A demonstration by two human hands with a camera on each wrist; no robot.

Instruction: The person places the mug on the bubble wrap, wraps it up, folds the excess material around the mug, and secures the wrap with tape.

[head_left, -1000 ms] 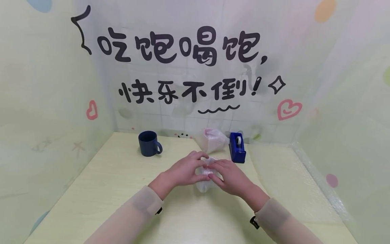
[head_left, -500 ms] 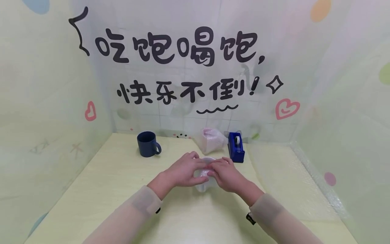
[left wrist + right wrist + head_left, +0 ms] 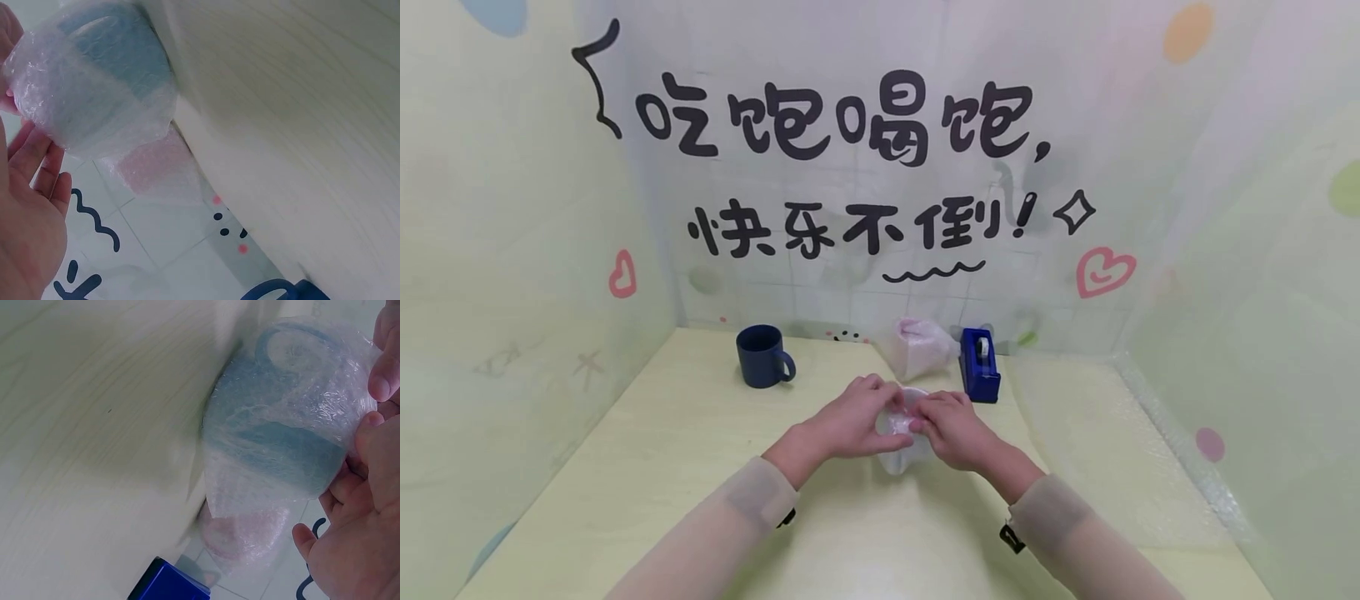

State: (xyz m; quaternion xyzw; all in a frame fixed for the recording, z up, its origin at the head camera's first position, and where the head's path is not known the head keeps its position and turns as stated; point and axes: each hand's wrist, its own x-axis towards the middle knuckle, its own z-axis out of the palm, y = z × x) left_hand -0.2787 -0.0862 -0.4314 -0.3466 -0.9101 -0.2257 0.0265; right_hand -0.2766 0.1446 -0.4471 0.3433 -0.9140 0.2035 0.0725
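Observation:
A light-blue mug (image 3: 281, 456) wrapped in bubble wrap (image 3: 37, 94) stands on the table between my hands, its handle showing through the wrap in the right wrist view. My left hand (image 3: 842, 422) reaches over from the left, thumb and fingers curled round the wrap at the top of the bundle. From the other side my right hand (image 3: 961, 431) pinches the gathered wrap between thumb and forefinger. The fingertips of both hands lie close together there. In the head view they hide much of the mug.
Behind my hands sits a pink wrapped bundle (image 3: 923, 348), with a blue tape dispenser (image 3: 981, 373) to its right. A dark blue mug (image 3: 760, 360) stands at the back left. A bubble wrap sheet (image 3: 1097, 442) covers the table's right side. Printed walls enclose the table (image 3: 662, 450).
My right hand has drawn its fingers in, from spread over the wrap to pinching it. My left fingertips have shifted slightly on the wrap. The bundle stays in place.

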